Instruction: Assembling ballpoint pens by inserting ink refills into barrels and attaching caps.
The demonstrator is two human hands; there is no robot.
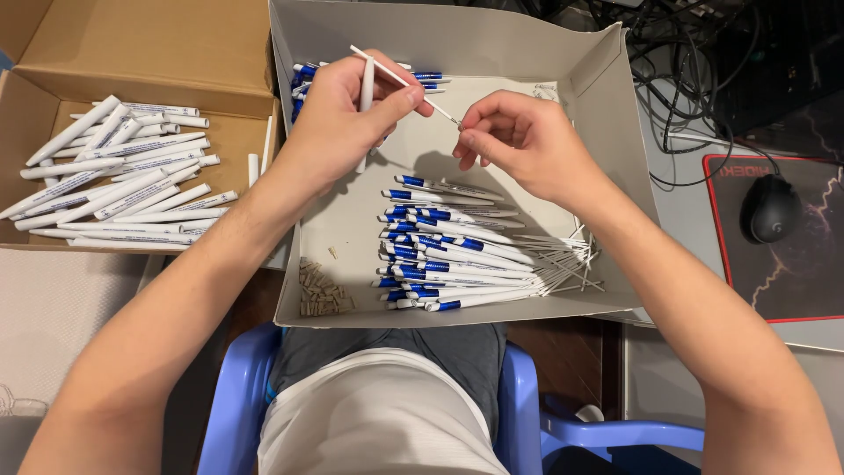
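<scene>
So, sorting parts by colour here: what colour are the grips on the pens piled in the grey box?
Blue, on white barrels, seen in the head view: pens, grey box.

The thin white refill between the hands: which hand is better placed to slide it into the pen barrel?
Probably the right hand: its fingertips pinch the refill's tip, while the left hand grips the white barrel.

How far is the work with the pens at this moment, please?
Looks done: a pile of white pens in the brown carton. In hand: the left hand holds a thin white refill and a white barrel; the right hand pinches the refill's tip. Left: a stack of blue-and-white pens in the grey tray.
</scene>
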